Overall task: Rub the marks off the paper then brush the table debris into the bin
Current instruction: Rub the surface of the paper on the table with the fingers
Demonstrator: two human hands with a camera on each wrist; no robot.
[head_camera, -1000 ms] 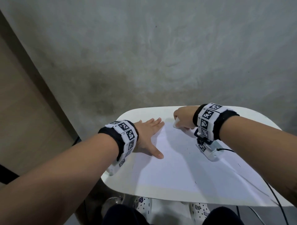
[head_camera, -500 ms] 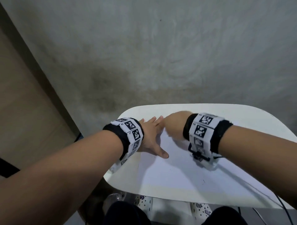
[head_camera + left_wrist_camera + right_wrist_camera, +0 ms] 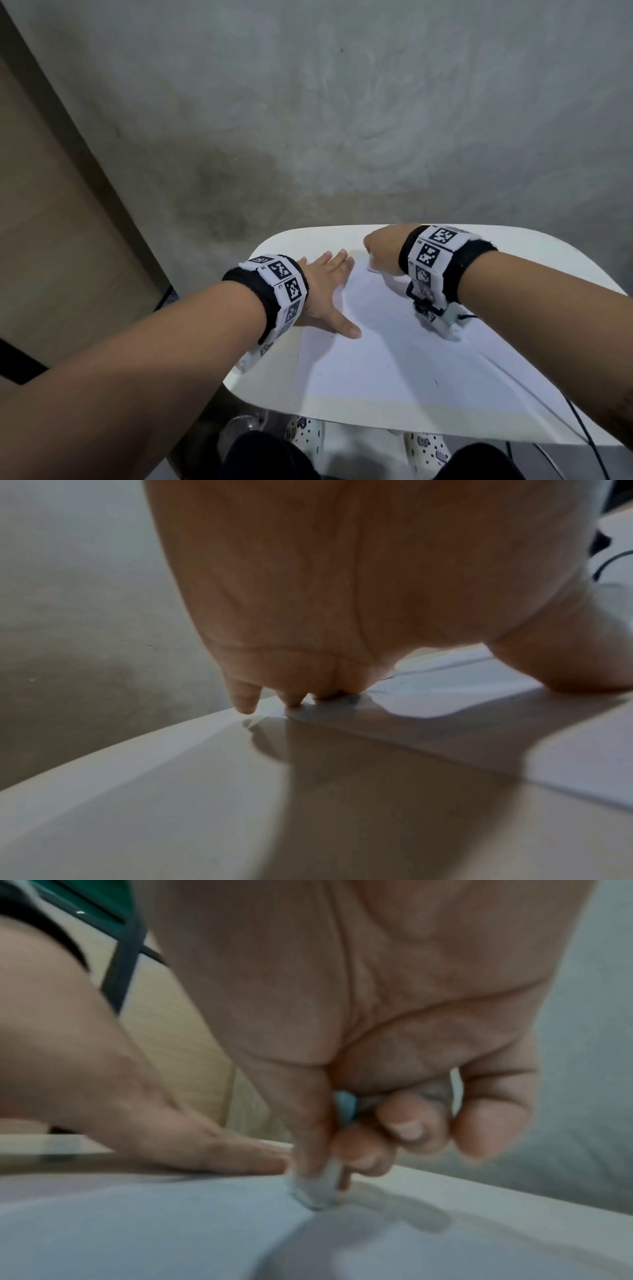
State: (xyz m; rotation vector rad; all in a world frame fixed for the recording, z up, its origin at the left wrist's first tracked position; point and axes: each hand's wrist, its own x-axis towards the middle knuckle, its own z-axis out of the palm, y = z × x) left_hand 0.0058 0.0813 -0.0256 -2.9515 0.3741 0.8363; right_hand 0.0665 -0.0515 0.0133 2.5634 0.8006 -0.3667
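Wall: grey mottled concrete wall (image 3: 342, 120) behind everything, tan wooden panel (image 3: 51, 240) at far left.
Left hand: left hand (image 3: 323, 291) flat on the left part of the sheet, palm down, fingers straight and together, thumb spread toward the near side. Nothing held. Left wrist view: fingertips (image 3: 245, 706) down at the sheet's far left corner near the table edge.
Left wrist: black band with white tag-printed blocks (image 3: 284, 291).
Table: white rounded-corner plastic table (image 3: 274, 387), cream edge strip showing along the near side.
Paper: large white paper sheet (image 3: 394, 359) lying flat, covering most of the table top; a few tiny dark specks (image 3: 435, 383) on it, too small to tell whether marks or crumbs.
Eraser: small white block eraser (image 3: 315, 1191), lower end touching the sheet near its far edge, just right of the left fingertips. In head view only a white bit (image 3: 374, 265) pokes out under the fist.
Right hand: right hand (image 3: 382, 248) curled, thumb and fingers clamped on the eraser, knuckles up.
Right wrist: same black band with white tag blocks (image 3: 431, 253), small white camera unit (image 3: 442, 320) hanging under it, black cable (image 3: 582, 425) trailing off the right.
Below table: white dotted clogs (image 3: 305, 435), dark trouser knees (image 3: 267, 459).
Bin: cannot tell where.
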